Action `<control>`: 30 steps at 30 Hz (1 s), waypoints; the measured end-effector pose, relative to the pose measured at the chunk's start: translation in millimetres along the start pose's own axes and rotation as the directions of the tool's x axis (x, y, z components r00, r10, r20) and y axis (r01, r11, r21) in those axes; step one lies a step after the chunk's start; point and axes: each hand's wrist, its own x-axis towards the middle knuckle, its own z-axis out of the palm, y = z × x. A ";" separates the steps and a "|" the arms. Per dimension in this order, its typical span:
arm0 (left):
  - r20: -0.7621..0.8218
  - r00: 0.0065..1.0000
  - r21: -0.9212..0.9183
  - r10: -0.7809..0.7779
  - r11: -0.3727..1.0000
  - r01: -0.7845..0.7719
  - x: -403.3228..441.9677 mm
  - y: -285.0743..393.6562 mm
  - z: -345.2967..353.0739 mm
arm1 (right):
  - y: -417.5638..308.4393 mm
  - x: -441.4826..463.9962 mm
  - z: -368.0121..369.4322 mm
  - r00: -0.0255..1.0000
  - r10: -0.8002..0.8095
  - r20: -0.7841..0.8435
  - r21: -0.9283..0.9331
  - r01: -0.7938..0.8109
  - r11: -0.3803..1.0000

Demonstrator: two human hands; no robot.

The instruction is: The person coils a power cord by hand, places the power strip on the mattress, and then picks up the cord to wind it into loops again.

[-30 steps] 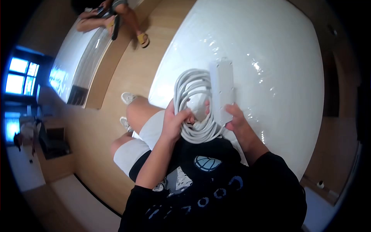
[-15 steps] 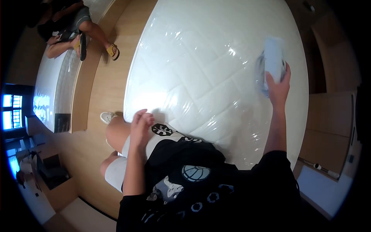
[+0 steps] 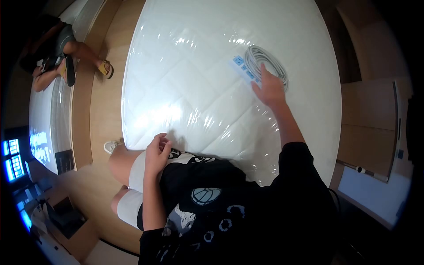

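A white power strip (image 3: 241, 66) with blue socket faces lies on the plastic-wrapped mattress (image 3: 194, 79). Its grey cable (image 3: 255, 54) is wound into a coil, bunched against the strip's right side. My right hand (image 3: 270, 88) grips the strip and coil at their near end, thumb on the strip and index finger across the coil; the other fingers are partly hidden. Above my lap, by the mattress edge, my left hand (image 3: 158, 152) is empty, its fingers loosely bent and apart.
Another person (image 3: 66, 48) in sandals sits on a second wrapped mattress (image 3: 44, 115) at the left. Wooden floor (image 3: 108, 97) runs between the two beds. Wooden cabinet panels (image 3: 366, 115) stand at the right.
My right hand has brought the power strip and coil leftward and turned them, and they now rest on the mattress. My left hand has stayed near my lap. The view has shifted.
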 end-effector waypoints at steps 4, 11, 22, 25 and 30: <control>0.026 1.000 0.046 0.014 0.999 -0.015 -0.2 -3.5 1.7 | 24.4 0.0 -28.4 0.997 0.022 -0.071 -0.185 -0.035 0.982; 0.026 1.000 0.080 0.016 0.997 -0.018 -2.3 0.3 2.3 | 38.3 -10.2 -20.9 0.950 0.247 0.191 -0.039 -0.244 0.969; 0.062 0.995 0.222 0.076 0.971 -0.088 -2.2 -1.1 4.6 | -2.5 -82.9 -11.5 0.943 -0.031 0.330 0.576 -0.175 0.798; 0.065 0.994 0.257 0.086 0.961 -0.100 -4.9 -3.4 4.0 | -27.6 -84.7 -13.4 0.890 -0.014 0.456 0.560 -0.275 0.781; 0.052 0.993 0.302 0.110 0.946 -0.120 -8.0 -6.6 4.2 | -51.1 -76.7 -17.1 0.910 0.052 0.411 0.311 -0.193 0.930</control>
